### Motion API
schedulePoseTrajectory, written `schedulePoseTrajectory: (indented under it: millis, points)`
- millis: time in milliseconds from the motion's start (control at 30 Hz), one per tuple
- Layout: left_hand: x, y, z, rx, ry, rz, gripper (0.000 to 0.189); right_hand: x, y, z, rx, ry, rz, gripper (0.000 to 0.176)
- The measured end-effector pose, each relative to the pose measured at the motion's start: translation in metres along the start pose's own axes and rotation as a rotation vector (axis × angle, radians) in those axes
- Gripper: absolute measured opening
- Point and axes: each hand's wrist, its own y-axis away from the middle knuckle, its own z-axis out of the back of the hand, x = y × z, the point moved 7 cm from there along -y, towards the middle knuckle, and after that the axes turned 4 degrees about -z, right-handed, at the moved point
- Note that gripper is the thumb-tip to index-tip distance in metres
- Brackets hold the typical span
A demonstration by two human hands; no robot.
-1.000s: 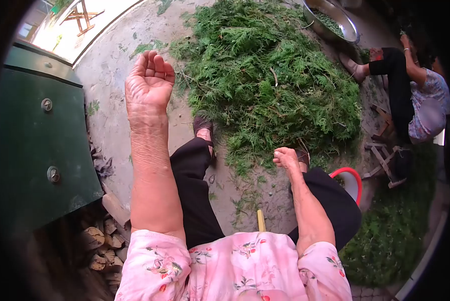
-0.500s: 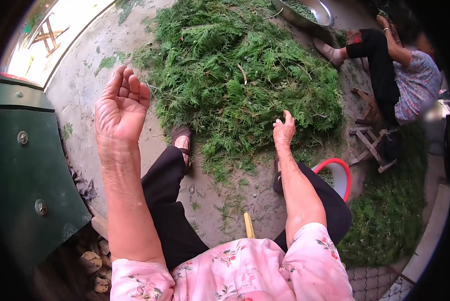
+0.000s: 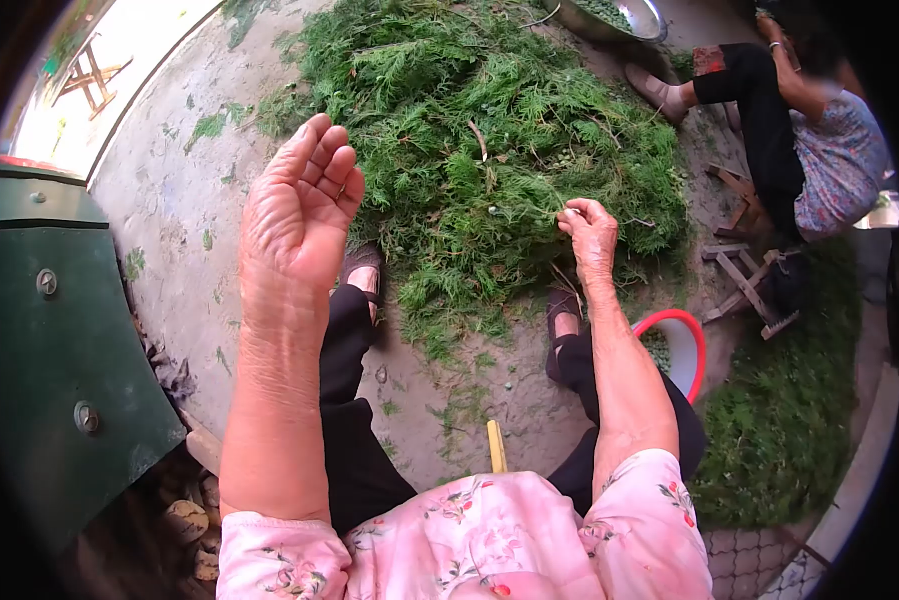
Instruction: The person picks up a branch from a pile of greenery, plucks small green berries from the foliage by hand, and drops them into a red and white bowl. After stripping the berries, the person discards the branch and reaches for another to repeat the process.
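A big pile of green cypress-like sprigs [image 3: 469, 130] covers the concrete floor in front of me. My right hand [image 3: 589, 228] reaches into the near edge of the pile, its fingers pinched on a sprig there. My left hand [image 3: 299, 215] is raised in the air, palm up and fingers loosely apart, holding nothing. My two feet in dark shoes rest at the pile's near edge.
A red-rimmed basin [image 3: 684, 345] stands by my right leg. Another person [image 3: 799, 130] sits at the far right beside a metal bowl [image 3: 609, 18] and small wooden stools [image 3: 744, 275]. A green metal door [image 3: 49, 350] and stacked firewood [image 3: 184, 515] are at the left. More greens [image 3: 779, 430] lie right.
My right hand has gone forward from my knee into the pile and closed on a sprig. My left hand has stayed raised and shifted toward the centre, its fingers straightening.
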Motion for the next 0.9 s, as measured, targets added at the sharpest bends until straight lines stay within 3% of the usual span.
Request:
schedulePoseTrajectory:
  millis: [167, 500, 633, 833, 900]
  points:
    - [0.031, 0.013, -0.011, 0.017, -0.136, 0.071, 0.022, 0.077, 0.019, 0.018, 0.025, -0.010, 0.083, 0.010]
    - [0.117, 0.054, -0.045, 0.225, -0.314, 0.421, 0.026, 0.179, 0.067, 0.031, -0.066, -0.528, 0.181, 0.011]
    - [0.130, 0.060, -0.059, 0.230, -0.210, 0.564, 0.061, 0.196, 0.102, 0.015, -0.064, -0.632, 0.299, 0.012]
    - [0.123, 0.045, -0.074, 0.297, -0.084, 0.335, 0.060, 0.183, 0.147, -0.020, 0.027, -0.541, 0.386, 0.019]
    - [0.114, 0.042, -0.070, 0.180, -0.149, 0.250, 0.053, 0.179, 0.158, -0.030, 0.071, -0.366, 0.398, 0.020]
